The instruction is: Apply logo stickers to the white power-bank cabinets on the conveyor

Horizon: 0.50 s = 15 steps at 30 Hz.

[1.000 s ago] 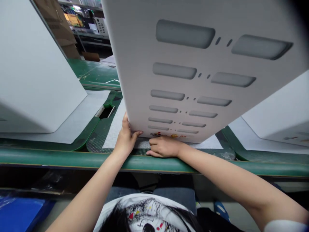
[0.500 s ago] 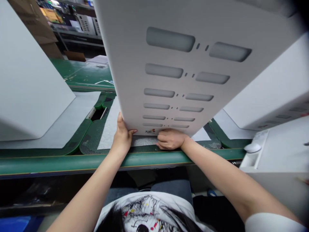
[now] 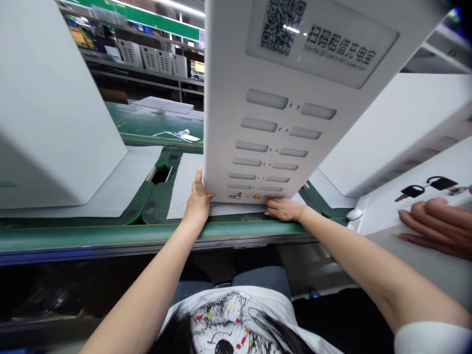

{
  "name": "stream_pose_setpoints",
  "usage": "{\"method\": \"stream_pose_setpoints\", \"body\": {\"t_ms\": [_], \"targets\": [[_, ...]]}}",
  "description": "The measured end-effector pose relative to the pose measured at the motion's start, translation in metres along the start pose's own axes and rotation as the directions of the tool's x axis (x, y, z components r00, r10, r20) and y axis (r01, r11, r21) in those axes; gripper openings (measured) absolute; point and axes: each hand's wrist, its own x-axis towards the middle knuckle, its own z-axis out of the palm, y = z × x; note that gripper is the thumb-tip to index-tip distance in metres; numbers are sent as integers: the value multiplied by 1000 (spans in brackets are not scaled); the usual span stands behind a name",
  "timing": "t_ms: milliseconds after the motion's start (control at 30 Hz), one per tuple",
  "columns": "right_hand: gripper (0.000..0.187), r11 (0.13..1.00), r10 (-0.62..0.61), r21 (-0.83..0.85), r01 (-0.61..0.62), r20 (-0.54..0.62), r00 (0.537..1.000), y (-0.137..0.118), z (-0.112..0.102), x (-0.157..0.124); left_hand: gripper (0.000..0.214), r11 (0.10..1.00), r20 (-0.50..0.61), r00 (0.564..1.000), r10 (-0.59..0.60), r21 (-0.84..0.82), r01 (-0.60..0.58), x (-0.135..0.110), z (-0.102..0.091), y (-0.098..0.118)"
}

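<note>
A tall white cabinet with rows of grey slots and a QR-code panel near its top stands tilted on a white foam sheet on the green conveyor. My left hand grips its lower left corner, thumb on the front face. My right hand is curled under the lower right corner of its bottom edge. Small coloured logos sit along that bottom edge between my hands.
Another white cabinet stands on foam at the left, and a third one lies at the right. A co-worker's hand rests on a white unit bearing black keys. The green belt edge runs across the front.
The cabinet has tipped more upright, so its QR panel now shows. My right hand slid from the middle of the bottom edge to its right corner. A co-worker's hand has come in at the right.
</note>
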Motion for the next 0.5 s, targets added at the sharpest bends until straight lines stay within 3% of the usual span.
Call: {"method": "stream_pose_setpoints", "body": {"t_ms": [100, 200, 267, 367, 433, 500], "targets": [[53, 985, 166, 23, -170, 114, 980, -2, -4, -13, 88, 991, -8, 991, 132, 22, -132, -6, -5, -2], [50, 896, 434, 8, -444, 194, 880, -13, -9, -24, 96, 971, -11, 972, 233, 52, -232, -12, 2, 12], [43, 792, 594, 5, -610, 226, 772, -23, -11, -22, 106, 975, -30, 982, 186, 131, -180, -15, 15, 28], [36, 635, 738, 33, -772, 272, 618, -38, -10, -7, 111, 973, -112, 994, 8, 229, 18, -15, 39, 52], [35, 552, 784, 66, -831, 298, 544, -43, -10, 7, 109, 965, -148, 988, -51, 247, 87, -13, 51, 60], [34, 503, 800, 111, -857, 317, 510, -46, -11, 18, 104, 959, -153, 985, -77, 260, 115, -11, 57, 62]]}}
